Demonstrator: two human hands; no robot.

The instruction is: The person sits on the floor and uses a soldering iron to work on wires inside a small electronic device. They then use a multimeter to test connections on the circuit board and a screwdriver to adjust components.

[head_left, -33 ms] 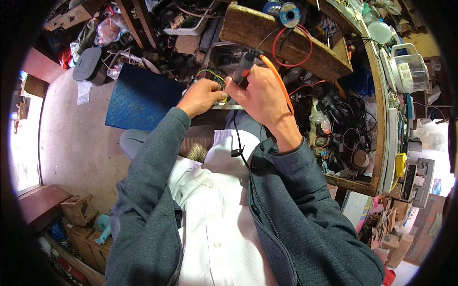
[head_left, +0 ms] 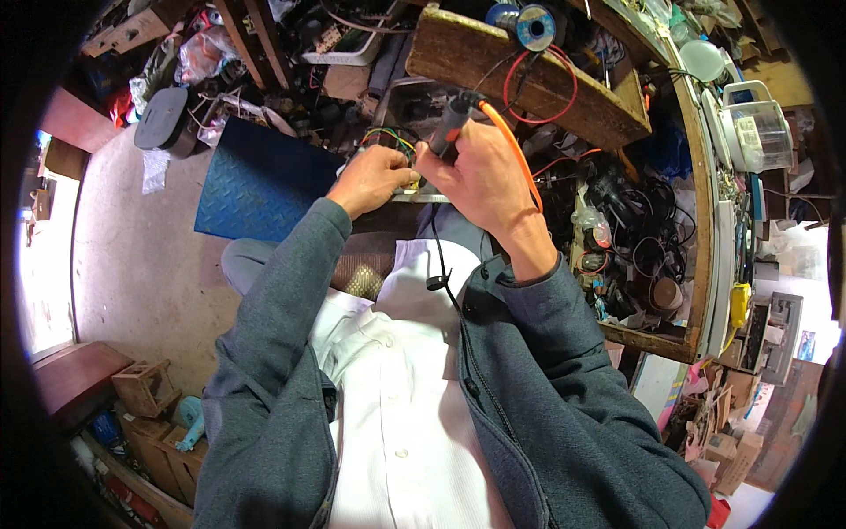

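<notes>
Closest to me are a white buttoned shirt (head_left: 401, 388) and an open dark-grey cloth jacket (head_left: 264, 353), with a thin black cord (head_left: 445, 304) hanging across the shirt. Beyond them, above the lap, the right hand (head_left: 485, 167) has its fingers closed around a dark-grey, rod-shaped tool handle (head_left: 455, 119). The handle stands tilted, matt grey with an orange patch on its side; a smooth, bright orange cable (head_left: 515, 150) curves over the back of that hand. Just beside it, the left hand (head_left: 374, 179) has bent fingers near thin yellow and green wires (head_left: 388, 132); I can't tell whether they grip anything. Farther out sit a blue panel with a raised tread pattern (head_left: 260, 181), a worn brown wooden plank (head_left: 493, 66) and a blue-rimmed spool (head_left: 535, 28).
</notes>
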